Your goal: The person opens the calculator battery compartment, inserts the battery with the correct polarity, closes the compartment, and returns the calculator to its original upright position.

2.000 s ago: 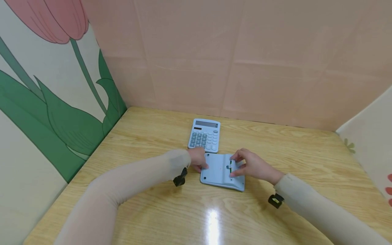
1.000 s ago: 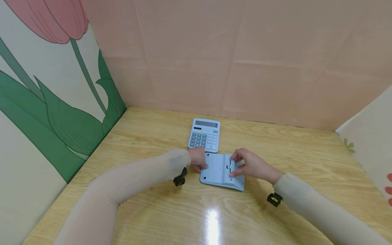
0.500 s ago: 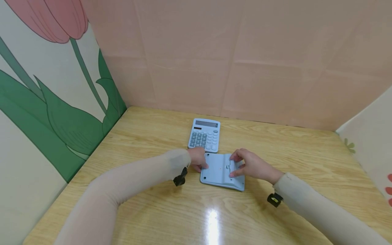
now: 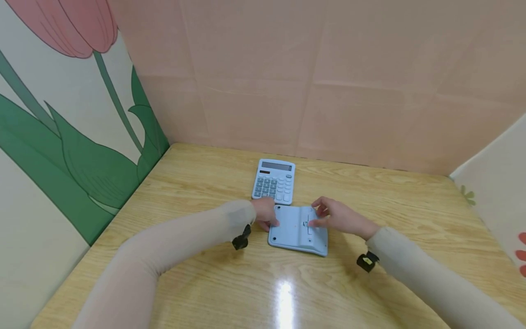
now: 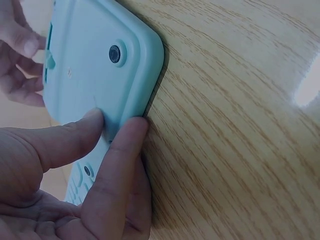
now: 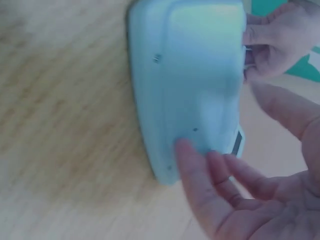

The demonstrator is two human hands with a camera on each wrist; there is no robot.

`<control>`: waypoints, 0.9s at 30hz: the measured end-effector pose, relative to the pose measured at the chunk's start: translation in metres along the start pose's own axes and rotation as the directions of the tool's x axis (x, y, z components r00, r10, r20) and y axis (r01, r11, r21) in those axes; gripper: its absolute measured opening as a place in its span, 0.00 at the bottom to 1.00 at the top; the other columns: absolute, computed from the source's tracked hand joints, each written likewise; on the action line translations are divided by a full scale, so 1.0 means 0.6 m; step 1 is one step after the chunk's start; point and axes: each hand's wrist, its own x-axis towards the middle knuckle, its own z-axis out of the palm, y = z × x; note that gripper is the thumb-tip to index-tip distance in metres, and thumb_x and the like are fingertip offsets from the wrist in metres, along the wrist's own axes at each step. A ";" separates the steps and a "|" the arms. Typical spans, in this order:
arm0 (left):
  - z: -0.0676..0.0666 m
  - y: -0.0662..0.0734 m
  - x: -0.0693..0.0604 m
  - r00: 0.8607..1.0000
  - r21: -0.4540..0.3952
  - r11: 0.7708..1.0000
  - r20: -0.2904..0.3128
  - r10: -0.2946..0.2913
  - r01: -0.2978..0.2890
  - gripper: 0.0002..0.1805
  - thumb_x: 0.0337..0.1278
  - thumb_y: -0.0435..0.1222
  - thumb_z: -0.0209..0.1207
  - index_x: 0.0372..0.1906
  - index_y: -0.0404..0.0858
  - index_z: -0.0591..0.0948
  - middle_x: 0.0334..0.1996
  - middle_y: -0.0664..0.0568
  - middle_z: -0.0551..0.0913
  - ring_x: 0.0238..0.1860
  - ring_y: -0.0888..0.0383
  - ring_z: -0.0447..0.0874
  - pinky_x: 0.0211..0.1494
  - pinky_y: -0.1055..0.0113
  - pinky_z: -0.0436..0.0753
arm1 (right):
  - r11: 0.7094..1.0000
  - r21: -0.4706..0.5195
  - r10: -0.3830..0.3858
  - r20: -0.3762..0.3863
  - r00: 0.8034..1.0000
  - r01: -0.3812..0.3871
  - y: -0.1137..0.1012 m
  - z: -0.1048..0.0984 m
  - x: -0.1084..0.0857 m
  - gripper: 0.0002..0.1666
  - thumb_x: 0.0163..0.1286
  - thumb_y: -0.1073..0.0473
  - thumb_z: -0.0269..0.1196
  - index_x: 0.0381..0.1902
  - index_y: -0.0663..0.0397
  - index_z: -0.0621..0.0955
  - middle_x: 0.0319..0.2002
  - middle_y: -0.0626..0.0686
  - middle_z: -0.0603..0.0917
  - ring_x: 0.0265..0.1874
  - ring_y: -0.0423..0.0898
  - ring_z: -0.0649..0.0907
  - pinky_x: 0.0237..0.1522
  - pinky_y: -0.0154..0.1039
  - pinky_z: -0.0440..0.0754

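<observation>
A light blue calculator [image 4: 289, 230] lies face down on the wooden table, its screws and round black feet showing. My left hand [image 4: 266, 212] pinches its left end; in the left wrist view the thumb lies on the back and the index finger is at the edge. Over the right part is my right hand [image 4: 339, 217], its thumb by the latch of the battery cover [image 4: 316, 231]. The right wrist view shows that hand's fingers [image 6: 192, 170] loosely bent at the calculator's back, the thumb held away, nothing gripped. The cover sits flush with the back.
A second light blue calculator [image 4: 274, 182] lies face up just behind, its screen and keys showing. A pink wall covering [image 4: 328, 91] rises at the table's back edge. A tulip-painted panel [image 4: 82, 137] borders the left side, a pale panel [image 4: 493, 183] the right.
The dark green gap beside the battery cover's latch has closed. My right hand has loosened and shifted slightly up and back, its thumb now by the latch. My left hand has stayed in place.
</observation>
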 end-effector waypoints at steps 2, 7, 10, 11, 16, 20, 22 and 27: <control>-0.001 0.001 -0.004 1.000 0.000 1.000 0.002 0.003 -0.003 0.13 0.58 0.33 0.65 0.41 0.32 0.74 0.28 0.48 0.75 0.23 0.59 0.78 0.31 0.70 0.85 | 0.999 -0.002 0.032 0.042 0.999 -0.032 -0.004 -0.005 0.002 0.37 0.62 0.49 0.69 0.60 0.66 0.70 0.50 0.62 0.79 0.50 0.53 0.79 0.52 0.50 0.80; -0.003 0.005 -0.015 1.000 0.020 1.000 0.003 0.007 -0.007 0.12 0.59 0.33 0.64 0.42 0.32 0.74 0.29 0.48 0.75 0.23 0.60 0.78 0.33 0.70 0.86 | 0.993 0.026 0.108 0.154 0.982 -0.113 -0.019 -0.016 0.009 0.37 0.63 0.54 0.68 0.62 0.70 0.68 0.52 0.65 0.76 0.47 0.52 0.79 0.46 0.43 0.84; -0.002 0.005 -0.013 1.000 0.031 0.999 0.004 0.009 -0.009 0.12 0.59 0.33 0.64 0.41 0.32 0.74 0.28 0.48 0.75 0.23 0.60 0.79 0.33 0.71 0.85 | 0.990 0.016 0.136 0.189 0.972 -0.142 -0.026 -0.019 0.013 0.36 0.63 0.55 0.68 0.61 0.70 0.67 0.50 0.64 0.76 0.44 0.50 0.80 0.43 0.41 0.85; -0.002 0.004 -0.011 1.000 0.032 0.999 0.006 0.010 -0.011 0.12 0.59 0.34 0.64 0.41 0.32 0.75 0.28 0.48 0.75 0.22 0.60 0.79 0.32 0.71 0.85 | 0.988 0.010 0.149 0.194 0.970 -0.154 -0.028 -0.019 0.014 0.36 0.63 0.55 0.68 0.61 0.69 0.68 0.49 0.63 0.76 0.44 0.50 0.80 0.44 0.41 0.85; -0.002 0.002 -0.005 1.000 0.029 1.000 0.016 0.010 -0.010 0.12 0.59 0.34 0.65 0.41 0.32 0.75 0.29 0.47 0.76 0.22 0.60 0.80 0.31 0.71 0.85 | 0.984 -0.037 0.179 0.213 0.960 -0.175 -0.034 -0.019 0.021 0.36 0.62 0.55 0.69 0.61 0.68 0.68 0.47 0.60 0.77 0.41 0.48 0.80 0.44 0.42 0.85; -0.003 0.001 0.000 1.000 0.024 1.000 0.021 0.010 -0.010 0.13 0.59 0.34 0.65 0.42 0.32 0.75 0.30 0.46 0.77 0.22 0.59 0.80 0.30 0.71 0.85 | 0.982 -0.056 0.188 0.232 0.954 -0.180 -0.040 -0.020 0.024 0.35 0.62 0.56 0.69 0.60 0.68 0.68 0.51 0.62 0.77 0.43 0.48 0.81 0.45 0.43 0.84; -0.002 0.000 0.003 1.000 0.025 1.000 0.021 0.010 -0.011 0.13 0.59 0.34 0.65 0.43 0.32 0.75 0.31 0.45 0.78 0.22 0.59 0.80 0.30 0.71 0.85 | 0.980 -0.065 0.197 0.242 0.950 -0.186 -0.044 -0.021 0.025 0.35 0.61 0.56 0.69 0.60 0.68 0.68 0.52 0.62 0.77 0.44 0.48 0.81 0.46 0.43 0.84; -0.001 -0.001 0.008 1.000 0.011 1.000 0.022 0.004 -0.005 0.16 0.58 0.34 0.65 0.46 0.32 0.74 0.32 0.44 0.78 0.22 0.58 0.80 0.30 0.70 0.85 | 0.977 -0.101 0.207 0.273 0.939 -0.186 -0.054 -0.024 0.030 0.35 0.62 0.57 0.69 0.61 0.68 0.68 0.58 0.64 0.74 0.50 0.52 0.80 0.48 0.45 0.84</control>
